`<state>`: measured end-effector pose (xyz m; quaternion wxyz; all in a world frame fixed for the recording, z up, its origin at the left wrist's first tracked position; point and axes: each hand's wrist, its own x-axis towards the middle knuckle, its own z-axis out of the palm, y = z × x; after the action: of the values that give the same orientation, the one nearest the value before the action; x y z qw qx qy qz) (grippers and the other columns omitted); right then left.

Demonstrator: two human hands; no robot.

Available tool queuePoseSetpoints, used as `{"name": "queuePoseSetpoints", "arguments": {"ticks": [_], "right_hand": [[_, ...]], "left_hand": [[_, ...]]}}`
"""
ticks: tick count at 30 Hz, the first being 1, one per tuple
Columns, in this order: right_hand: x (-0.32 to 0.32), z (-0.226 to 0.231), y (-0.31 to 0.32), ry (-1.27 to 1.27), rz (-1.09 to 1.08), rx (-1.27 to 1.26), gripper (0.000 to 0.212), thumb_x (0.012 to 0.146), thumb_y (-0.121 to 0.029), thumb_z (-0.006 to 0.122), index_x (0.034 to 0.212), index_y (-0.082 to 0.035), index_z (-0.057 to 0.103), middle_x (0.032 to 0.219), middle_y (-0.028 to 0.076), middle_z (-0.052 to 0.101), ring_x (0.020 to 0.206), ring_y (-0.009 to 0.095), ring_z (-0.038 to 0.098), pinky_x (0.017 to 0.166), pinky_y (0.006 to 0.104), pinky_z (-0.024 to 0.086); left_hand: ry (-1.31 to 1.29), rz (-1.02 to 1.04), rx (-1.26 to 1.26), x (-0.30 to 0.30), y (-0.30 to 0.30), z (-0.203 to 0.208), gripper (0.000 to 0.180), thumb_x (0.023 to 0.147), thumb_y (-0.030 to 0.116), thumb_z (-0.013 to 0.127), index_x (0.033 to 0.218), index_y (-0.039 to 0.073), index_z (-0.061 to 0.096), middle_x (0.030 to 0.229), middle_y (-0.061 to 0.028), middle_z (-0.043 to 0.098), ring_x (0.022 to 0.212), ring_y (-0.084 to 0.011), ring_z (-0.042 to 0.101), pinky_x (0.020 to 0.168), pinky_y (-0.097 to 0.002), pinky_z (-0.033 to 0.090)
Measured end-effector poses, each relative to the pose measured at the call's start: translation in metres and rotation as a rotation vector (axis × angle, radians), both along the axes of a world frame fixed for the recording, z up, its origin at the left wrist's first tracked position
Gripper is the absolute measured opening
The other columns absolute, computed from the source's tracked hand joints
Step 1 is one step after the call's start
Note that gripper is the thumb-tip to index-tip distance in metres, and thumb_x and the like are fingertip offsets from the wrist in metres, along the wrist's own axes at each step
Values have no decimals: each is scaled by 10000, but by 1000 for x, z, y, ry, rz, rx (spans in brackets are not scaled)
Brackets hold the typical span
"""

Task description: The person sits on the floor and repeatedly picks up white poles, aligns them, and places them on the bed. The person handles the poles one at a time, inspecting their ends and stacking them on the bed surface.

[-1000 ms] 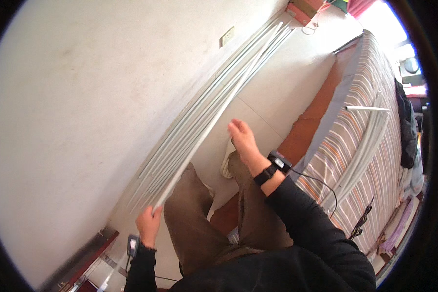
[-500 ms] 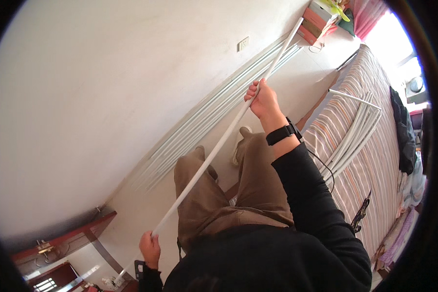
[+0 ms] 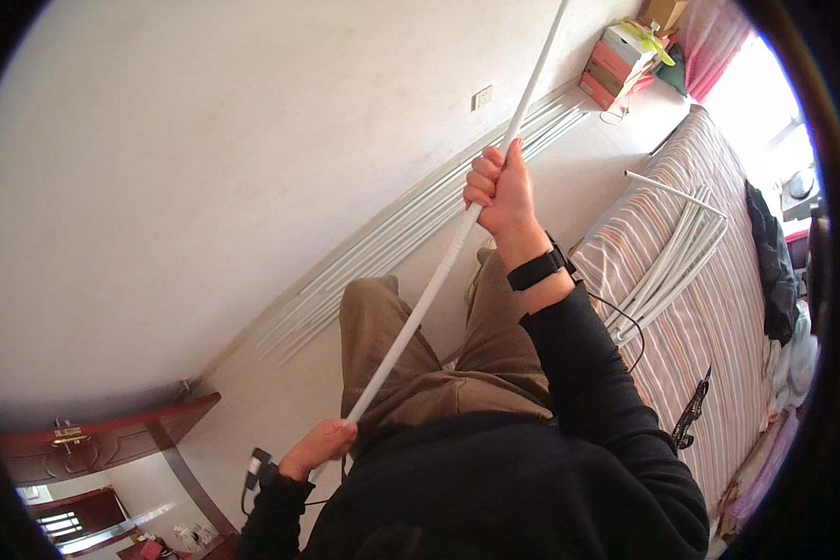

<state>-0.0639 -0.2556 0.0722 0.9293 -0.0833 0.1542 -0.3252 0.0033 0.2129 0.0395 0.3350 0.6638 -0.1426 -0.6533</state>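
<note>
A long white pole point(image 3: 418, 317) slants across my lap, its upper end passing out of view at the top edge. My right hand point(image 3: 502, 191) is wrapped round its upper part, with a black band point(image 3: 538, 268) on that wrist. Lower down, near my left hip, my left hand point(image 3: 322, 446) is closed round the same pole. Below that hand the rest of the pole is mostly hidden by my arm and body. Several thin white poles point(image 3: 411, 219) lie on the floor along the wall.
On the right, a bed with a striped cover point(image 3: 616, 245) carries a bundle of white tubes point(image 3: 667, 266). Shoe boxes point(image 3: 616, 67) are stacked in the far corner. A dark red wooden door point(image 3: 112, 439) stands at the lower left. A wall socket point(image 3: 482, 97) sits above the floor poles.
The pole has swung more upright, and its top has gone out of view. My left hand has moved up and right, closer to my body. My right hand still grips it.
</note>
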Motion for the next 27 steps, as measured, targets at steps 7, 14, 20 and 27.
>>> {"name": "queuePoseSetpoints", "arguments": {"ticks": [7, 14, 20, 27], "right_hand": [[-7, -7, -6, 183, -264, -13, 328, 997, -414, 476, 911, -98, 453, 710, 5, 432, 545, 100, 349, 486, 237, 334], [-21, -13, -6, 84, -235, -70, 325, 1037, -367, 361, 933, -69, 436, 761, 18, 457, 603, 123, 388, 556, 260, 376], [-30, -14, -8, 162, -277, -35, 306, 1028, -358, 411, 929, -72, 454, 783, 25, 463, 616, 135, 398, 545, 269, 368], [-33, -14, -11, 275, -333, -10, 272, 1022, -322, 439, 944, -61, 453, 794, 33, 482, 622, 136, 413, 551, 269, 379]], "left_hand": [[-658, 146, -91, -17, -12, 11, 230, 869, 211, 697, 848, 40, 546, 653, -13, 527, 605, -105, 474, 548, -289, 404], [-919, 75, -156, -15, -7, 21, 164, 899, 155, 637, 836, 16, 579, 649, -39, 553, 624, -94, 495, 561, -282, 411], [-749, 218, -207, -25, -8, 20, 203, 917, 210, 620, 907, 23, 545, 688, -95, 593, 605, -192, 554, 584, -316, 448], [-959, 123, -150, -22, -9, 17, 241, 888, 232, 662, 908, 30, 532, 727, -149, 624, 650, -292, 620, 591, -355, 470]]}}
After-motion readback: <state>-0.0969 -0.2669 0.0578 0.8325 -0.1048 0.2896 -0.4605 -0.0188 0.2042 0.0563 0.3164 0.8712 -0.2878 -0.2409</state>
